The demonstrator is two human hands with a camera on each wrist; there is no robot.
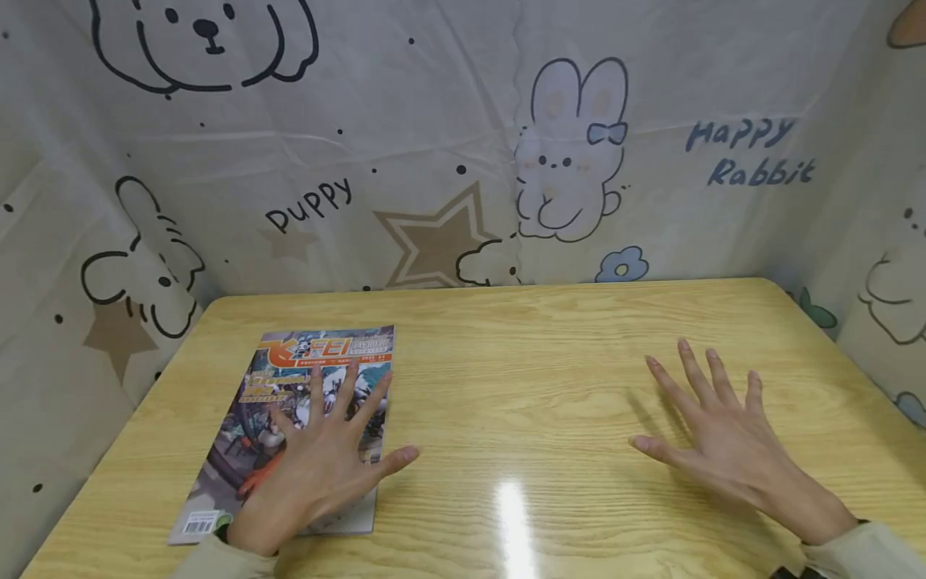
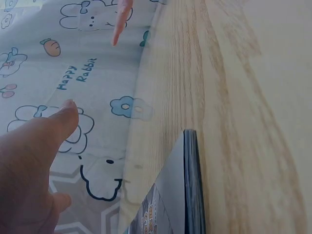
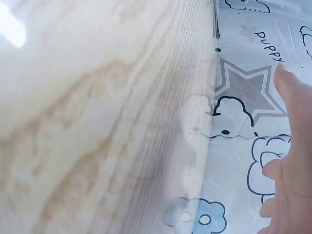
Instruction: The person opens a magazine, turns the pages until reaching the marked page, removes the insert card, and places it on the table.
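A magazine (image 1: 318,354) with a colourful cover and an orange title lies on the left part of the wooden table (image 1: 506,386). Over it spreads my left hand (image 1: 325,462), fingers apart and straight, thumb reaching past the magazine's right edge. In the left wrist view the magazine's spine and corner (image 2: 190,170) show below that hand, which holds nothing. My right hand (image 1: 731,442) is spread above the right part of the table, fingers straight, its shadow falling on the wood. Nothing is in it; the right wrist view shows its thumb (image 3: 292,97) and fingertips in front of the cloth.
A pale cloth (image 1: 434,121) printed with cartoon animals, stars and words hangs behind the table and along both sides. A bright light reflection (image 1: 515,523) lies on the wood near the front. Light sleeves (image 1: 868,555) cover both forearms.
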